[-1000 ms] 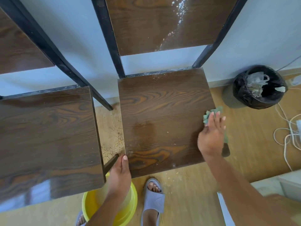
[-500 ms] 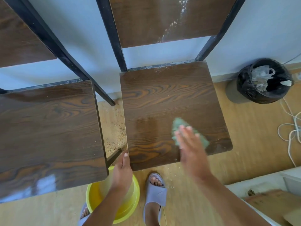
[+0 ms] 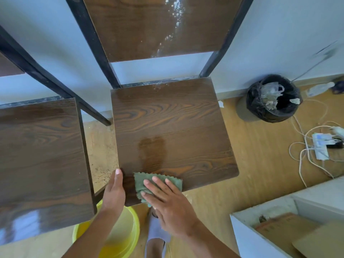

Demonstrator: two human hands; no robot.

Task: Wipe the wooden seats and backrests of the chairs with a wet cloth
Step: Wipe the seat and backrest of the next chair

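A dark wooden chair seat fills the middle of the view, with a wet streak down its centre. Its backrest above carries white dusty specks. My right hand presses flat on a green cloth at the seat's near edge. My left hand grips the seat's near left corner, thumb on top. A second chair's seat lies to the left, glossy near its front.
A yellow bucket with water stands on the floor under my left arm, beside my foot in a grey slipper. A black-lined bin sits at the right wall. White cables and a power strip lie right. A white box is near right.
My right hand has swept the cloth from the seat's right edge across to its near left edge. The left hand has stayed on the corner. The view has shifted closer.
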